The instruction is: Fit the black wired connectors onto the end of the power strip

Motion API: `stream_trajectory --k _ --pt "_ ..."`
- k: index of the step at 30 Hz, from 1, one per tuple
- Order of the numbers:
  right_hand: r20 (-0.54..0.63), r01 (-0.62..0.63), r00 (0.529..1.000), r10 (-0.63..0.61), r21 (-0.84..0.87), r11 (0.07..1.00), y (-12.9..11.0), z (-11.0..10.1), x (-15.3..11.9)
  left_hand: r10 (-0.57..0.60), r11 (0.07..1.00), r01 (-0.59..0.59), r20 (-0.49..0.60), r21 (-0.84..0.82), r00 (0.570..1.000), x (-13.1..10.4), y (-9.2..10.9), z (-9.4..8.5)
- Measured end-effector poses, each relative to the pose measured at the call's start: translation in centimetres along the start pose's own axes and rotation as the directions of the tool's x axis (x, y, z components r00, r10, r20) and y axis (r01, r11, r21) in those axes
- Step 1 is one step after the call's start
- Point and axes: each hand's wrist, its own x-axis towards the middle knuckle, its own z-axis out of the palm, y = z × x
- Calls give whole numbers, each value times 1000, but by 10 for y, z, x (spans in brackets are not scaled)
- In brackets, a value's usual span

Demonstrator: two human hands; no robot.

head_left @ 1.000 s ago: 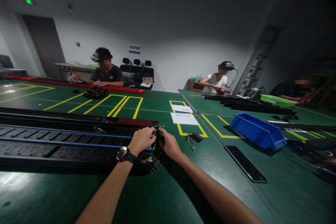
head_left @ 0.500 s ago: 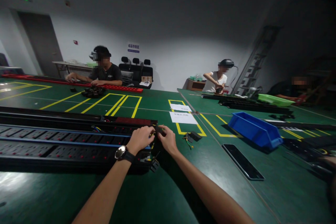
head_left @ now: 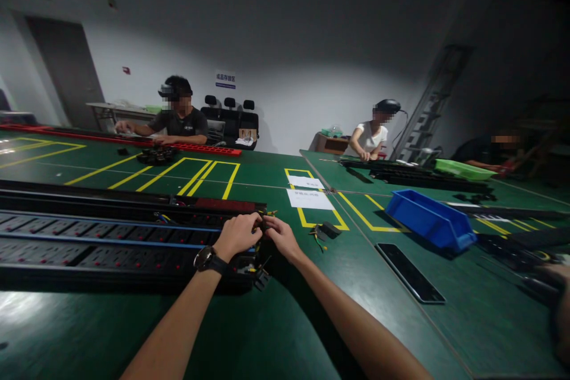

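My left hand (head_left: pixel 240 236), a watch on its wrist, is closed at the right end of a long black socket strip (head_left: pixel 120 254). My right hand (head_left: pixel 282 238) meets it there, fingers bent inward. Between the fingertips of both hands is a small black part (head_left: pixel 263 224), mostly hidden by the fingers. Yellow wire ends (head_left: pixel 272 212) stick out just beyond it. Below my hands, a black connector (head_left: pixel 262 279) hangs at the strip's end beside loose wires. A similar black connector (head_left: pixel 330 230) with yellow-green wires lies on the table to the right.
White paper sheets (head_left: pixel 310 199) lie inside yellow tape lines. A phone (head_left: pixel 409 273) and a blue bin (head_left: pixel 430 219) stand to the right. Across the green table (head_left: pixel 356 320), two people handle parts near a red rail (head_left: pixel 209 149) and a green tray (head_left: pixel 465 170).
The black part between my hands has turned or sunk lower and is more hidden; yellow wire ends now show beyond it. My right fingers have shifted inward. Across the table, one person's hands have lowered.
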Motion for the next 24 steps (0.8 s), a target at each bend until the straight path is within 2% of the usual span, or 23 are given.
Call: stream_trajectory --k 7,12,15,18,24 --pt "72 127 990 -120 -116 985 -11 -6 -7 -45 999 45 18 7 999 2 -1 -2" --pt "114 27 993 -20 -61 998 -14 -8 -6 -42 998 40 31 52 999 2 -1 -2" --pt "167 77 984 -68 -49 996 -16 -8 -7 -17 998 16 25 68 1000 1 -1 -3" --pt "157 174 976 -151 -143 974 -18 -8 -10 -19 997 17 31 76 999 1 0 -4" --pt "79 164 986 -149 -239 957 -14 -5 -13 -53 997 52 22 54 998 1 -2 -1"
